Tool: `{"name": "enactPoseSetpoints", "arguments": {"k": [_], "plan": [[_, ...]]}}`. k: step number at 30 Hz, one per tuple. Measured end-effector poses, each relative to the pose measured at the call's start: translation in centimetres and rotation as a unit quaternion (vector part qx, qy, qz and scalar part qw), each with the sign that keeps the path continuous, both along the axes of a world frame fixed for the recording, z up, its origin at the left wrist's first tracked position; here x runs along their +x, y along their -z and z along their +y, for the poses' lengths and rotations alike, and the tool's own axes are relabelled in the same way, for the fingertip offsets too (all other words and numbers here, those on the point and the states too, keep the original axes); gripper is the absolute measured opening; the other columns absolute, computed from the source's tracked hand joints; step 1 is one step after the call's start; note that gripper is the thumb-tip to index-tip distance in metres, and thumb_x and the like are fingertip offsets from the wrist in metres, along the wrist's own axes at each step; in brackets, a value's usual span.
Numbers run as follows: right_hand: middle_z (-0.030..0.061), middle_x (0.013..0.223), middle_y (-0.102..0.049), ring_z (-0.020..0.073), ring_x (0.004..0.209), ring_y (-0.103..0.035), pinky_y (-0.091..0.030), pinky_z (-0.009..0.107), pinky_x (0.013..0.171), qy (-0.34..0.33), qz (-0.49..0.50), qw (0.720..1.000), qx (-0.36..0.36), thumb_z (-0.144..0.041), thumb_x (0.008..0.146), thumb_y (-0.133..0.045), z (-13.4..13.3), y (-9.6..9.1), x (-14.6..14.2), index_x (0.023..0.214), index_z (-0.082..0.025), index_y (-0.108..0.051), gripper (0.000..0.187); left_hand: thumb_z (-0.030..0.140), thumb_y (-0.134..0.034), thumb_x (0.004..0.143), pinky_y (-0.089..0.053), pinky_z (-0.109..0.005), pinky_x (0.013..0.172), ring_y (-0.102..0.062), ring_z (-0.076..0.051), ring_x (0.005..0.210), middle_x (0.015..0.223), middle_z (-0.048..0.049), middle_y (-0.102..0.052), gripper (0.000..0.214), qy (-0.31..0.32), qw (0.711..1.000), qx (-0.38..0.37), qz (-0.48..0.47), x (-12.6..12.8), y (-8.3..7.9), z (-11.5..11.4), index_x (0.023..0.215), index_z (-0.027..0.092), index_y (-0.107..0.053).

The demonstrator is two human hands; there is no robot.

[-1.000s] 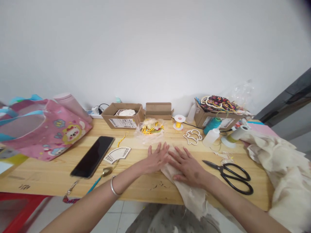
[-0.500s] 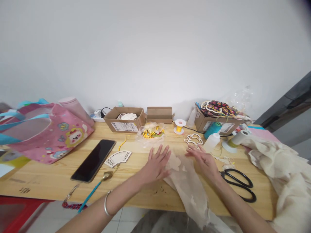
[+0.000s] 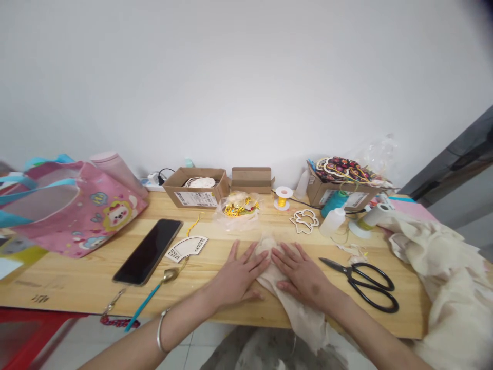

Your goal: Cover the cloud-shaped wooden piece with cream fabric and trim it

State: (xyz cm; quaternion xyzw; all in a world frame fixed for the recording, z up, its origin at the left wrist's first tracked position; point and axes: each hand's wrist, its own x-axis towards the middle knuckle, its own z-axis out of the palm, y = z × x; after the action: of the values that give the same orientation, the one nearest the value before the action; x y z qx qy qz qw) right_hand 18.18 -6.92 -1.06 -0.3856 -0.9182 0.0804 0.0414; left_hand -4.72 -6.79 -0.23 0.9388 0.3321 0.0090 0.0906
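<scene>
A strip of cream cloth [image 3: 296, 313] lies on the wooden table [image 3: 77, 280] and hangs over its near edge. My left hand [image 3: 241, 275] lies flat with fingers spread on the cloth's left side. My right hand [image 3: 302, 272] lies flat with fingers apart on the cloth beside it. The two hands almost touch at the fingertips. Neither hand holds anything. A silver bangle [image 3: 160, 336] is on my left wrist.
Black scissors [image 3: 365, 282] lie right of my right hand. A phone [image 3: 148, 251], a fan-shaped wooden cutout [image 3: 187, 247] and a teal-handled tool [image 3: 148, 298] lie to the left. Cardboard boxes [image 3: 194, 187], thread spools [image 3: 284, 197], bottles and a pink bag [image 3: 73, 208] line the back. More cloth [image 3: 442, 267] is piled at the right.
My hands had moved apart and farther up the cloth; now both are drawn back toward me and lie flat close together on it again.
</scene>
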Motion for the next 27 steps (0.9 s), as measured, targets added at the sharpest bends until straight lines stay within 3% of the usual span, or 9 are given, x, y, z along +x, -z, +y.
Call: {"name": "enactPoseSetpoints", "arguments": {"k": [7, 14, 18, 23, 27], "plan": [[0.0023, 0.140, -0.031, 0.0272, 0.132, -0.016, -0.011, 0.054, 0.105, -0.034, -0.012, 0.999, -0.041, -0.049, 0.084, -0.041, 1.0, -1.3, 1.0, 0.135, -0.027, -0.028, 0.056, 0.045, -0.039, 0.083, 0.004, -0.069, 0.093, -0.007, -0.033, 0.132, 0.144, -0.0041, -0.025, 0.062, 0.008, 1.000, -0.007, -0.003, -2.1, -0.4, -0.2, 0.137, 0.032, -0.013], [0.0040, 0.143, -0.025, 0.0307, 0.133, -0.008, -0.015, 0.059, 0.101, -0.009, -0.011, 1.000, -0.013, -0.044, 0.085, -0.041, 1.5, -1.1, 3.0, 0.130, -0.034, -0.037, 0.046, 0.049, -0.043, 0.079, 0.002, -0.069, 0.092, -0.006, -0.035, 0.132, 0.146, -0.0029, -0.020, 0.066, -0.013, 1.000, -0.022, 0.011, -2.5, -0.1, 0.1, 0.136, 0.038, -0.012], [0.0054, 0.142, -0.027, 0.0304, 0.133, -0.008, -0.014, 0.058, 0.102, 0.030, -0.007, 0.999, 0.021, -0.034, 0.084, -0.046, 1.2, -1.3, 1.9, 0.132, -0.027, -0.035, 0.049, 0.047, -0.052, 0.074, 0.000, -0.069, 0.093, -0.001, -0.036, 0.132, 0.147, -0.0071, -0.013, 0.076, -0.044, 0.999, -0.014, 0.014, -2.1, -0.5, 0.4, 0.137, 0.035, -0.009], [0.0037, 0.142, -0.027, 0.0270, 0.133, -0.009, -0.009, 0.053, 0.106, -0.030, 0.001, 0.999, -0.018, -0.043, 0.081, -0.048, 0.9, -1.2, -0.7, 0.137, -0.023, -0.024, 0.063, 0.048, -0.055, 0.072, 0.004, -0.068, 0.094, 0.001, -0.034, 0.133, 0.146, -0.0072, -0.017, 0.083, -0.001, 1.000, -0.013, 0.016, -1.4, -0.9, 0.6, 0.137, 0.030, -0.008], [0.0002, 0.143, -0.025, 0.0257, 0.133, -0.009, -0.010, 0.054, 0.105, -0.054, 0.021, 0.996, -0.066, -0.048, 0.084, -0.040, 1.1, -0.8, -0.2, 0.138, -0.027, -0.016, 0.062, 0.050, -0.051, 0.074, 0.006, -0.068, 0.094, -0.002, -0.033, 0.133, 0.144, -0.0084, -0.024, 0.080, 0.021, 0.999, -0.027, 0.013, -1.7, -0.4, 0.9, 0.138, 0.027, -0.006]]}}
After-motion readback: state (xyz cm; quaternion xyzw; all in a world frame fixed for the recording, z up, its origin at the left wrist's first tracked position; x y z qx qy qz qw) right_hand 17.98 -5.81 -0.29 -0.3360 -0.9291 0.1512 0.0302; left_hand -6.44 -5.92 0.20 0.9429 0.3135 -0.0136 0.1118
